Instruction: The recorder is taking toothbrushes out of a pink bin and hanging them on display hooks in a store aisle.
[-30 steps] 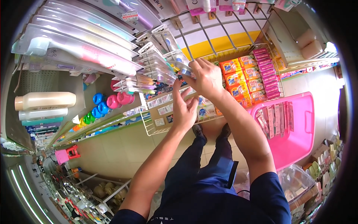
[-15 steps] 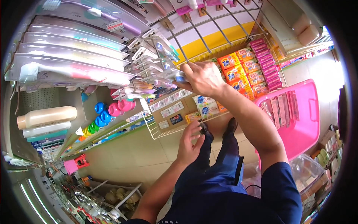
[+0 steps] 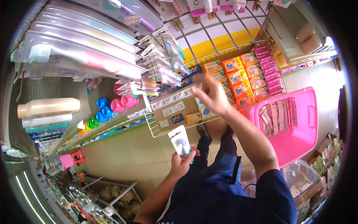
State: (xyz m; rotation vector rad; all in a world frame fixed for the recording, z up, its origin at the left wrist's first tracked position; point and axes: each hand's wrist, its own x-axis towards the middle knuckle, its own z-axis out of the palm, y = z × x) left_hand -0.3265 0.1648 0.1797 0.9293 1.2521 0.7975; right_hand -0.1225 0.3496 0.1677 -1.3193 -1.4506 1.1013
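My left hand grips the lower end of a small blister pack, a white card with a hang hole and something blue under the clear plastic. It is held up in front of my legs. Above and to its right, my right hand is over the wire basket, slightly blurred, with its fingers apart and nothing seen in them. Left of that hand, similar hanging packs crowd their hooks. Farther left hang large clear packs of toothbrushes.
The wire basket holds orange soap packs, magenta boxes and small cartons. A pink tub with long packs stands at the right. Bare metal hooks jut out above the basket. Bottles lie on the left shelf.
The blister pack is now in my left hand, which was empty before. My right hand has come away from the hanging packs, down and to the right.
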